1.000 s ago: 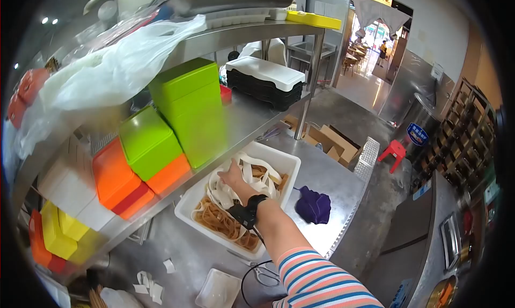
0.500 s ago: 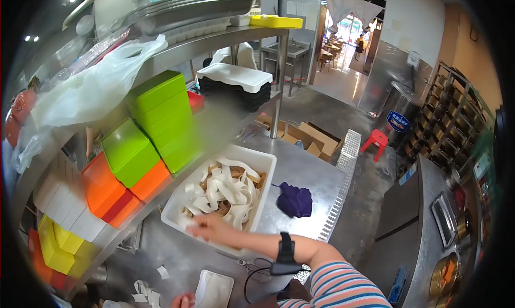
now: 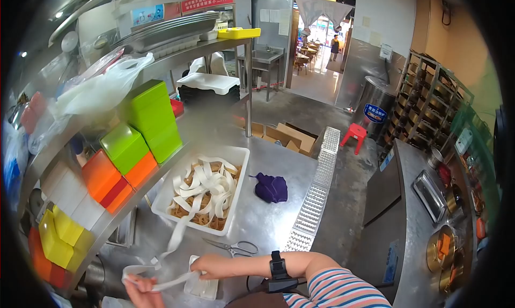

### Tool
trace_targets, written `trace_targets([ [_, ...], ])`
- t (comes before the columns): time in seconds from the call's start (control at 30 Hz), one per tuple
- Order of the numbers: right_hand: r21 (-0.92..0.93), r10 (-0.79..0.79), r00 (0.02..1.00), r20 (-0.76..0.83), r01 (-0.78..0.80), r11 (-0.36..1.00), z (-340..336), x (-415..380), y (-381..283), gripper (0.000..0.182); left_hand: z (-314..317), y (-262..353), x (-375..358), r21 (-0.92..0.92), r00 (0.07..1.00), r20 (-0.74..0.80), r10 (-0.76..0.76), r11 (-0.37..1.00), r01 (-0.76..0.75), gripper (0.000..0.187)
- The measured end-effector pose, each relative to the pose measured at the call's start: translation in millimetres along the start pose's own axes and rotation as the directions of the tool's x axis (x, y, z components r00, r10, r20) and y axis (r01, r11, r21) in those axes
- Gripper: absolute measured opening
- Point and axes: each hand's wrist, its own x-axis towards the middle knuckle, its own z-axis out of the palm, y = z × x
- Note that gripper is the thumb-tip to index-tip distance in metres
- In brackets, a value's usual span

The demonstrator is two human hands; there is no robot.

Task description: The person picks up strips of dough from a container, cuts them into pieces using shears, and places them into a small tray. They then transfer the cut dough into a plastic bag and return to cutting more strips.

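A long flat white strip [image 3: 176, 238] runs from a white tray [image 3: 243, 171] down to my hands. My left hand [image 3: 144, 293], at the bottom edge of the view, is closed on a looped length of it. To the right, my right hand [image 3: 208, 266] pinches the same strip, which stretches between the two. More white strips [image 3: 212, 187] lie tangled in the tray over a light-brown stringy mass [image 3: 199, 218]. Under my right hand sits a small white container [image 3: 201, 291]. Scissors [image 3: 234, 248] rest on the steel table just beyond that wrist.
A purple cloth [image 3: 271, 188] lies right of the tray. Stacked green boxes [image 3: 155, 120] and orange boxes [image 3: 102, 174] fill the shelf at left. Cardboard boxes [image 3: 292, 138] stand past the table's far end. A red stool [image 3: 354, 134] is on the floor. A person [image 3: 334, 48] stands beyond the doorway.
My right hand has moved from the tray's near edge down toward my left hand, drawing a strip out. My left hand shows more fully now, and the view has shifted.
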Motion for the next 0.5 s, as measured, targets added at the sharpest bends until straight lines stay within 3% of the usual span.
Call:
trace_targets([
  [0.03, -0.131, 0.062, 0.998, 0.021, -0.059, 0.990, 2.0, -2.4, 4.6, 0.015, -5.4, 13.8, -6.0, -0.435, 0.999, -0.023, -0.034, 0.900, 0.021, 0.018],
  [0.13, -0.174, 0.170, 0.985, 0.038, -0.161, 0.972, 23.6, -1.3, 27.1, 0.012, 8.7, 60.9, -29.9, -0.337, 0.952, -0.306, 0.010, 0.934, -0.118, 0.020],
  [0.23, -0.007, 0.091, 0.995, -0.034, -0.092, 0.996, 33.8, -4.3, 21.7, 0.013, -11.1, 93.6, -46.7, -0.276, 0.944, -0.303, 0.130, 0.936, -0.217, 0.022],
  [0.27, -0.003, 0.090, 0.996, -0.021, -0.090, 0.996, 35.7, -2.9, 14.6, 0.013, -15.8, 103.6, -49.1, -0.186, 0.945, -0.297, 0.137, 0.962, -0.198, 0.023],
  [0.33, 0.446, 0.111, 0.980, 0.165, -0.174, 0.878, 41.2, 4.9, -1.7, 0.018, -16.8, 118.8, -55.2, 0.000, 0.935, -0.335, 0.116, 0.992, -0.123, 0.025],
  [0.37, 0.483, 0.004, 0.981, 0.193, -0.099, 0.870, 51.3, 14.9, -4.2, 0.021, -18.2, 118.9, -59.3, 0.000, 0.934, -0.339, 0.115, 0.993, -0.122, 0.025],
  [0.47, 0.667, -0.288, 0.939, 0.188, 0.093, 0.739, 96.9, 52.6, -23.5, 0.038, -36.5, 115.6, -70.5, 0.118, 0.990, -0.122, -0.065, 0.990, 0.080, 0.029],
  [0.5, 0.666, -0.292, 0.937, 0.191, 0.095, 0.740, 107.1, 63.5, -34.5, 0.038, -53.5, 108.7, -74.9, 0.113, 0.979, -0.132, -0.156, 0.979, 0.171, 0.029],
])
